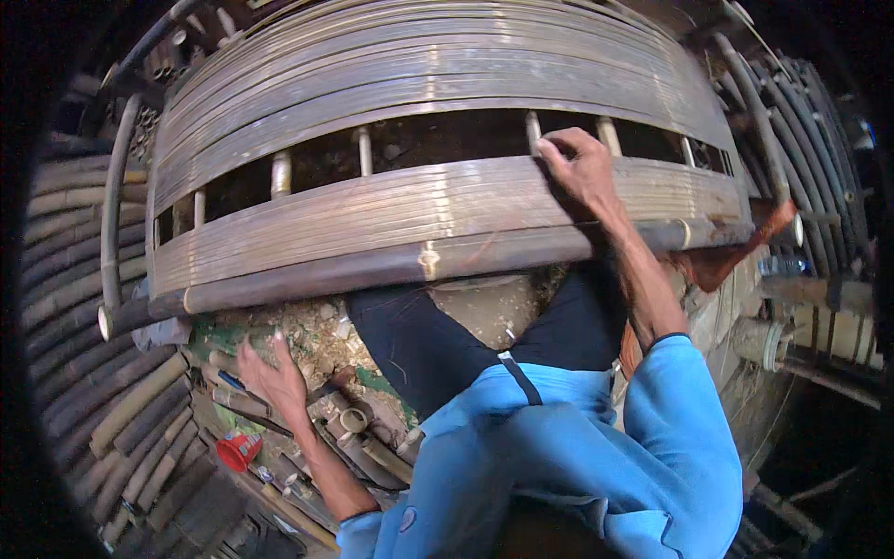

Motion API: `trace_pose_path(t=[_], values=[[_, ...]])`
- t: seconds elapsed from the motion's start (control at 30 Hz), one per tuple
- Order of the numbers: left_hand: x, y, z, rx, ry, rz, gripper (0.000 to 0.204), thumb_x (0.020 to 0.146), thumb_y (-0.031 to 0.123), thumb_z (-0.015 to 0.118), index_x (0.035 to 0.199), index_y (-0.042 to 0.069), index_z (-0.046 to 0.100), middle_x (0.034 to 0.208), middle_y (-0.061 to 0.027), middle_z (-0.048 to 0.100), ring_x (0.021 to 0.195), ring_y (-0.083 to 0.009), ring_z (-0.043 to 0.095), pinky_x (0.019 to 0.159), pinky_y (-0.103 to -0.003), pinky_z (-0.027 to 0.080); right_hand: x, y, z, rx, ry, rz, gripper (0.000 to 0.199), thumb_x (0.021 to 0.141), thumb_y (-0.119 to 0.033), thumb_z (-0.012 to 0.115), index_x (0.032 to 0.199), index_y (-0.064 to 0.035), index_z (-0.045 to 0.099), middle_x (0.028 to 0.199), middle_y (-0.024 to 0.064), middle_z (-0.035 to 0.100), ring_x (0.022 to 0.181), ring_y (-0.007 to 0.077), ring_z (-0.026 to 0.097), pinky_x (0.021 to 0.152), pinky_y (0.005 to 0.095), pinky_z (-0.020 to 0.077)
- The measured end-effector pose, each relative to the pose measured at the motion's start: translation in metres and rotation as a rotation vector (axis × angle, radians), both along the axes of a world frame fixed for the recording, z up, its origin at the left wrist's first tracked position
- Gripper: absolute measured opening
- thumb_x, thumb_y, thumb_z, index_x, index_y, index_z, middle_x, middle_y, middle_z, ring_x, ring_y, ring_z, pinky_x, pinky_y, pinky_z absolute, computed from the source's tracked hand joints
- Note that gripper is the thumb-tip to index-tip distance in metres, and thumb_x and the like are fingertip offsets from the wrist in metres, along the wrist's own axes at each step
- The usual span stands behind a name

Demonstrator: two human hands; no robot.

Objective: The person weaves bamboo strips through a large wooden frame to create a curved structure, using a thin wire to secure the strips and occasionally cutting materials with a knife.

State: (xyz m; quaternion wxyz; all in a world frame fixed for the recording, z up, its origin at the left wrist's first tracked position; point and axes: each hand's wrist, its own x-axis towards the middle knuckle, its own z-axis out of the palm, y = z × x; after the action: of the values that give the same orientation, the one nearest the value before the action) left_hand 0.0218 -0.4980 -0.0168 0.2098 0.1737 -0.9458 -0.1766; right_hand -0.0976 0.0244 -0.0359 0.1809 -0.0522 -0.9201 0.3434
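A wide bamboo bench of long narrow slats lies across in front of my knees, with a thick dark bamboo pole along its near edge. A long gap splits the slats, and pale crossbars show in it. My right hand is over the near slats at the edge of this gap, thumb and fingers curled together beside a crossbar; what they hold, if anything, is hidden. Down at the left, my left hand is open with fingers apart, above cut bamboo pieces and tools on the ground.
Stacked bamboo poles fill the left side, and more poles stand at the right. A red cup sits among the bamboo pieces at lower left. Shavings cover the ground by my legs. A clear bottle lies at right.
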Motion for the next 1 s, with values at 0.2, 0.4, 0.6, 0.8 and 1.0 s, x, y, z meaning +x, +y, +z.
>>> trace_pose_path(t=[0.2, 0.4, 0.6, 0.8, 1.0], values=[[0.008, 0.127, -0.016, 0.029, -0.015, -0.491, 0.039, 0.084, 0.037, 0.085, 0.105, 0.007, 0.07, 0.106, -0.0164, 0.063, 0.106, -0.0364, 0.058, 0.096, -0.052, 0.041, 0.024, 0.068, 0.005, 0.022, -0.383, -0.066, 0.047, 0.094, -0.049, 0.076, 0.112, -0.0065, 0.082, 0.105, 0.0225, 0.079, 0.102, 0.0388, 0.075, 0.092, 0.0463, 0.0573], [-0.044, 0.282, -0.035, -0.071, 0.03, -0.846, 0.034, 0.088, 0.031, 0.08, 0.098, 0.002, 0.068, 0.094, -0.0188, 0.063, 0.098, -0.0373, 0.058, 0.086, -0.053, 0.04, 0.003, 0.081, 0.0, 0.009, -0.467, -0.003, 0.042, 0.09, -0.048, 0.08, 0.103, -0.0082, 0.084, 0.096, 0.023, 0.078, 0.098, 0.0398, 0.076, 0.089, 0.0476, 0.0579], [-0.05, 0.311, -0.011, 0.138, -0.216, -0.903, 0.024, 0.095, 0.022, 0.072, 0.092, -0.001, 0.07, 0.085, -0.0188, 0.066, 0.083, -0.0293, 0.061, 0.076, -0.044, 0.045, 0.004, 0.079, -0.019, -0.002, -0.305, 0.019, 0.037, 0.087, -0.041, 0.081, 0.11, -0.0119, 0.083, 0.112, 0.0217, 0.077, 0.105, 0.0403, 0.073, 0.094, 0.0497, 0.0558], [-0.053, 0.229, 0.105, 0.779, -0.612, -1.008, 0.024, 0.101, 0.023, 0.074, 0.106, 0.0, 0.081, 0.094, -0.0035, 0.076, 0.09, -0.0097, 0.065, 0.081, -0.028, 0.053, 0.034, 0.034, 0.003, 0.289, 0.305, 0.521, 0.061, 0.085, -0.036, 0.081, 0.137, -0.0059, 0.069, 0.107, 0.0148, 0.079, 0.106, 0.0362, 0.073, 0.095, 0.0451, 0.0555], [-0.149, 0.142, 0.149, 0.57, -0.364, -0.503, 0.027, 0.093, 0.026, 0.081, 0.098, 0.0, 0.082, 0.08, 0.0024, 0.07, 0.071, -0.0064, 0.056, 0.067, -0.025, 0.044, 0.029, 0.049, 0.027, -0.336, -0.176, 0.55, 0.042, 0.092, -0.043, 0.078, 0.109, -0.0053, 0.083, 0.101, 0.0175, 0.08, 0.095, 0.0299, 0.076, 0.084, 0.0426, 0.0579]])
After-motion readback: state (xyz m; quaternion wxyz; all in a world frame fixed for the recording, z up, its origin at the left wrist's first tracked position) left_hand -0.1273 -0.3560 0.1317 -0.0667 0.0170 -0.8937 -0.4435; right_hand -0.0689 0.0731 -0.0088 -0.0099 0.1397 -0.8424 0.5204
